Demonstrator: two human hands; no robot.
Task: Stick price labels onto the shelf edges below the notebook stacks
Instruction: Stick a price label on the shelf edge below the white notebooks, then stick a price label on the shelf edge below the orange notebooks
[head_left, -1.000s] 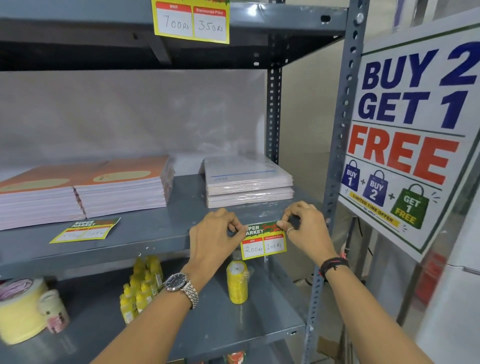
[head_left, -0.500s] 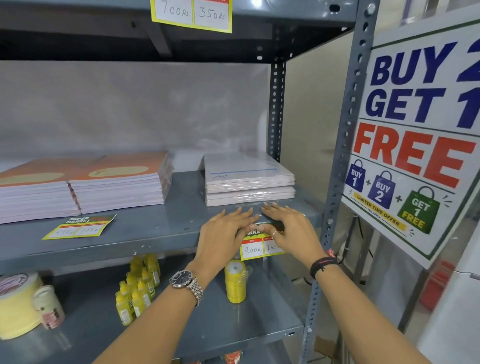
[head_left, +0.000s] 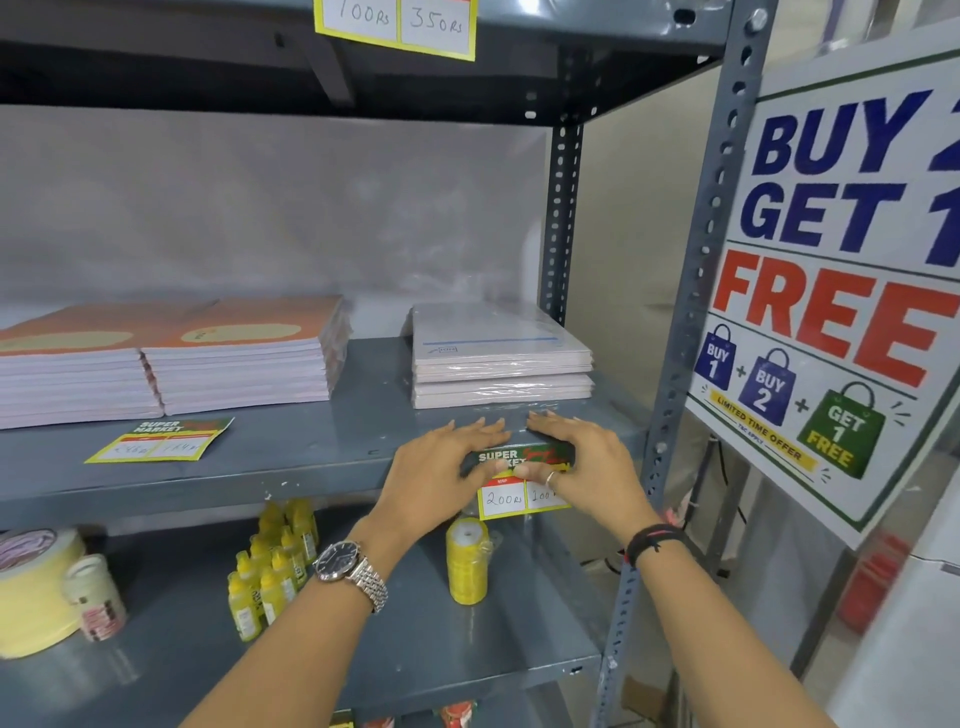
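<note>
— Pressing down, by the look of the head view: the left hand (head_left: 441, 467) and right hand (head_left: 582, 457) lie flat, fingers (head_left: 540, 423) extended, gripping nothing, on the price label (head_left: 511, 486) folded over the shelf edge (head_left: 208, 486) just below the white notebook stack (head_left: 501, 358).

— And next?

— Likely smoothing it, then fetching the second label (head_left: 161, 440), loose on the shelf below the orange notebook stacks (head_left: 208, 358).

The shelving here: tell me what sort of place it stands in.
Probably a shop's stationery aisle. A "Buy 2 Get 1 Free" sign hangs beside the rack, a handwritten price label sits on the shelf edge, and wrapped notebook stacks lie above.
</note>
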